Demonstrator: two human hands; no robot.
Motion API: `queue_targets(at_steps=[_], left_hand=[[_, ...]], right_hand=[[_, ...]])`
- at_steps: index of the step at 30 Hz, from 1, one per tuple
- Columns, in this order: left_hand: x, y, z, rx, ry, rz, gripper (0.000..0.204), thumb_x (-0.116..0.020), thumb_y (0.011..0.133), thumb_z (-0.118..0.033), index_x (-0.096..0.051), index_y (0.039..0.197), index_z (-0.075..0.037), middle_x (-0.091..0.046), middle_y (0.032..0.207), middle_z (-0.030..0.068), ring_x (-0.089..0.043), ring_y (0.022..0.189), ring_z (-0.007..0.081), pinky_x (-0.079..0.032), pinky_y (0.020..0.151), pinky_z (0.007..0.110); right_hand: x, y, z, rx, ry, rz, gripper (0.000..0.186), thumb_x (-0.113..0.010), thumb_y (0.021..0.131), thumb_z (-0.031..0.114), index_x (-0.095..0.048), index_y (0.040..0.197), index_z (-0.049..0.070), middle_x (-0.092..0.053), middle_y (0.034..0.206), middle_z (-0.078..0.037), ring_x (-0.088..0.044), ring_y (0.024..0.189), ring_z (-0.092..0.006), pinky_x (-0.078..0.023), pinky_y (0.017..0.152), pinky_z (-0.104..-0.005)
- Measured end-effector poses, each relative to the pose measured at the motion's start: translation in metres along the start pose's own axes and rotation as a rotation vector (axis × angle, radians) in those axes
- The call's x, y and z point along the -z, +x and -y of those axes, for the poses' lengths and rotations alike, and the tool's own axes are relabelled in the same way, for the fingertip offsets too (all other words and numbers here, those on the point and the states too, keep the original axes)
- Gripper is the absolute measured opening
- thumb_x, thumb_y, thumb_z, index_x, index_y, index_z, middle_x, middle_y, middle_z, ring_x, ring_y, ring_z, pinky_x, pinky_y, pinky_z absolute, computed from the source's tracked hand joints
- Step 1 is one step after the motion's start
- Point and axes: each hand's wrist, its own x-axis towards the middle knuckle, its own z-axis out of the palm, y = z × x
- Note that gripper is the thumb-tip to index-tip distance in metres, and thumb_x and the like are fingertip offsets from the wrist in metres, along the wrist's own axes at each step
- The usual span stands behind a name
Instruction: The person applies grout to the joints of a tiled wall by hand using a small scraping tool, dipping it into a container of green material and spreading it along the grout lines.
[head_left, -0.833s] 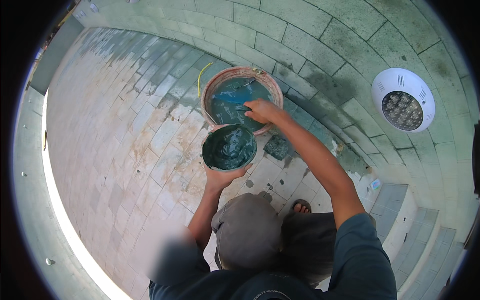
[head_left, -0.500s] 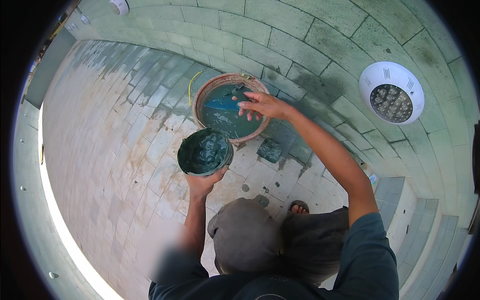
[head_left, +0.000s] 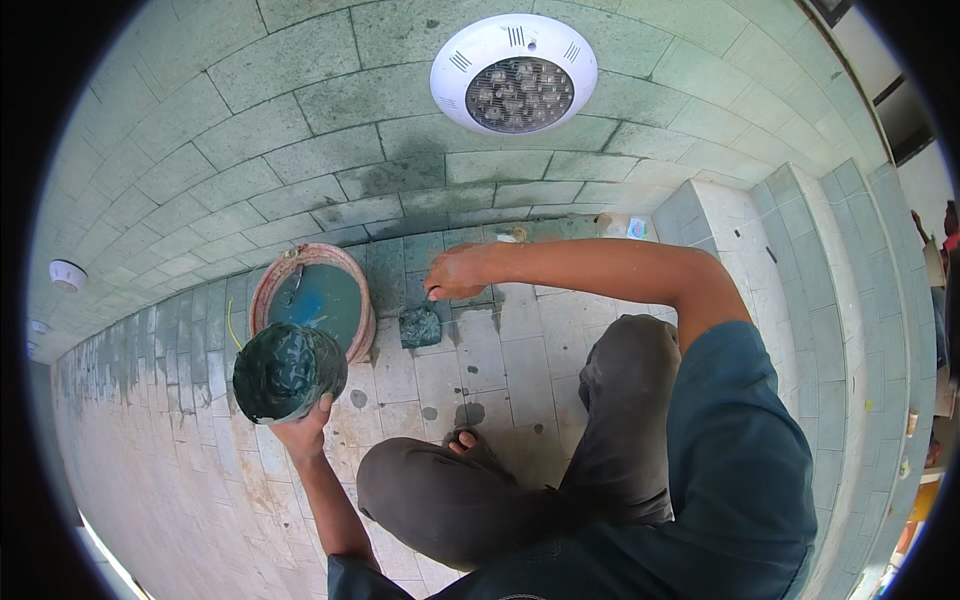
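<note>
My left hand [head_left: 303, 428] grips a round bowl [head_left: 290, 375] from below, tilted toward me. Wet dark green paste coats its inside. Just beyond it stands a reddish-rimmed bucket [head_left: 364, 300] of murky green water, partly covered by the bowl. A small dark item and a blue patch show in the water. To the bucket's right, my right hand [head_left: 458, 273] is closed with its fingers pointing down. What its fingers hold, if anything, is hidden. Just below the fingertips a dark green, wet-looking block [head_left: 420, 327] lies on the tiles.
A green tiled wall [head_left: 300, 120] rises behind the bucket, with a round white light [head_left: 515, 75] on it. Tiled steps [head_left: 835, 290] climb at the right. My bent knees [head_left: 625, 370] are close to the work. A yellow cord [head_left: 233, 325] sticks out beside the bucket.
The view has turned to the right. My right hand has left its place over the bucket and moved above the green block, its spread fingers now closed. My left hand still holds the bowl.
</note>
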Motion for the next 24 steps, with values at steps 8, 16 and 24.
queue_targets(at_steps=[8,16,24], left_hand=[[-0.086,0.027,-0.024,0.121,-0.086,0.217,0.086,-0.095,0.064,-0.024,-0.053,0.132,0.005,-0.062,0.123,0.0108,-0.061,0.110,0.0209,-0.049,0.100,0.036],[-0.228,0.043,-0.080,0.097,-0.178,0.418,0.080,-0.092,0.067,-0.012,-0.051,0.134,0.003,-0.062,0.123,0.0100,-0.060,0.112,0.0193,-0.048,0.100,0.035],[-0.332,0.038,-0.133,0.135,-0.150,0.453,0.075,-0.090,0.071,-0.012,-0.051,0.134,0.002,-0.063,0.125,0.0108,-0.061,0.114,0.0192,-0.048,0.102,0.036]], right_hand=[[-0.054,-0.138,-0.082,-0.249,0.700,0.268,0.042,-0.069,0.093,0.033,-0.064,0.126,0.008,-0.071,0.106,-0.017,-0.066,0.104,-0.0379,-0.053,0.089,-0.0484],[-0.091,-0.221,-0.125,-0.163,0.278,-0.131,0.033,-0.073,0.090,0.032,-0.067,0.115,0.011,-0.072,0.099,-0.015,-0.069,0.092,-0.0362,-0.053,0.080,-0.0475],[-0.099,-0.247,-0.195,0.114,0.299,-0.392,0.032,-0.068,0.094,0.020,-0.067,0.123,0.008,-0.072,0.090,-0.015,-0.068,0.084,-0.0327,-0.051,0.076,-0.0427]])
